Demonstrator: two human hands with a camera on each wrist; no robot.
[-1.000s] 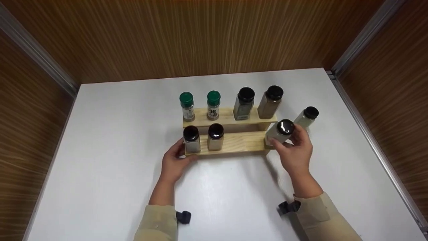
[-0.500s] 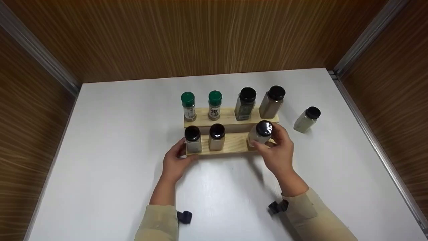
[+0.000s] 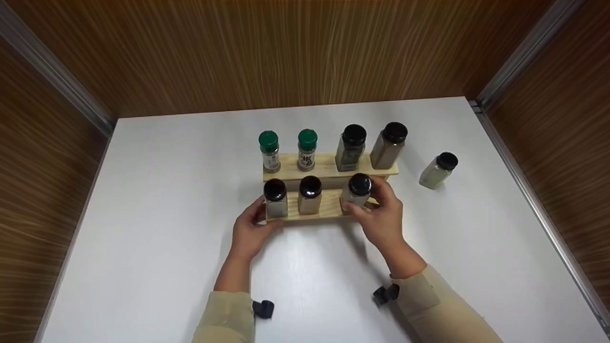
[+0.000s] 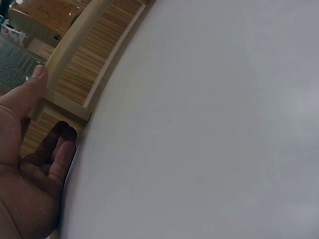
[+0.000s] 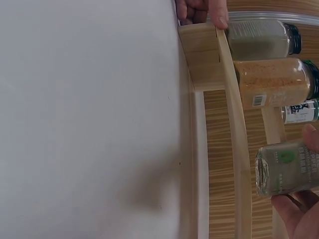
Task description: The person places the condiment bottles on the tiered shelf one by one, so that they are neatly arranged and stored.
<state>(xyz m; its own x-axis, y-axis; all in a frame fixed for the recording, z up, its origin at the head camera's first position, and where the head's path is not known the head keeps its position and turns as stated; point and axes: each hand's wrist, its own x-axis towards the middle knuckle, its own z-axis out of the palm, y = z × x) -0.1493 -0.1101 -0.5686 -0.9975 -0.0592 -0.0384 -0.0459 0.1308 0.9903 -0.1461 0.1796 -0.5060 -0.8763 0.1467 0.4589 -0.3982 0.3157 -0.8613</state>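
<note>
A two-tier wooden spice rack (image 3: 331,202) stands on the white table. My left hand (image 3: 249,233) grips its lower left end, the thumb on the shelf's front edge and the fingers at the side. My right hand (image 3: 383,216) holds a black-lidded spice jar (image 5: 286,169) between thumb and fingers. That jar is over the right part of the lower shelf; in the right wrist view a small gap shows under its base. Left of it on this shelf stand a jar of orange-brown seasoning (image 5: 274,82) and a jar of greyish powder (image 3: 276,207).
The upper shelf bears two green-capped shakers (image 3: 270,159) (image 3: 306,157) at left, then a dark green jar (image 3: 350,152) and a brown jar (image 3: 386,150). Another black-lidded jar (image 3: 436,174) stands on the table (image 3: 157,214) right of the rack. Wood-grain panels (image 3: 286,52) enclose the table.
My right hand has moved left with the spice jar, from the lower shelf's right end toward the orange-brown jar. My left hand has stayed on the rack.
</note>
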